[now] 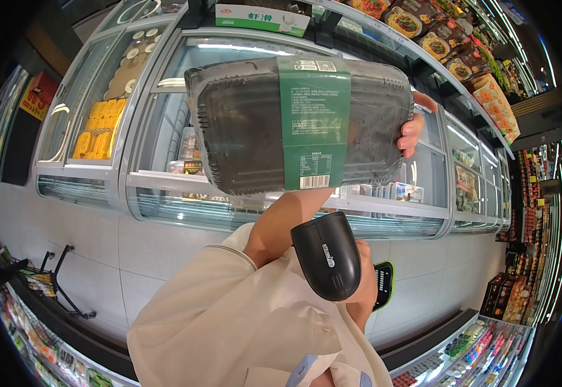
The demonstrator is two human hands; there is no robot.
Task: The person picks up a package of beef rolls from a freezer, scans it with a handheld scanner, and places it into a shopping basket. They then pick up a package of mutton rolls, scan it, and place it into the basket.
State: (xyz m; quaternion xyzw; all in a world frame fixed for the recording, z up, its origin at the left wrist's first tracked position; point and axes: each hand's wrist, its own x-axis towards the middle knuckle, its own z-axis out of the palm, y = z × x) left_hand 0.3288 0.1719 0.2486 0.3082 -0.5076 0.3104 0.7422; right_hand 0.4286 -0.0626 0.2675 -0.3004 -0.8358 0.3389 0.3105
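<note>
A black plastic food tray (242,122) with a green paper sleeve (316,138) round its middle fills the upper centre. Printed text, a nutrition table and a barcode show on the sleeve. My left forearm passes behind the tray, and the fingers of my left hand (411,132) curl round its right edge. Below the tray, close to my chest, is a black handheld barcode scanner (328,258). My right hand (364,280) is closed on it; the scanner's head hides most of the fingers and the grip.
Glass-topped freezer cabinets (158,177) run across behind the tray, with yellow packs (100,122) inside at left. A green-and-white carton (263,19) stands above them. A shopping cart (55,280) is at lower left, and a black basket with a green rim (384,284) is behind my right hand.
</note>
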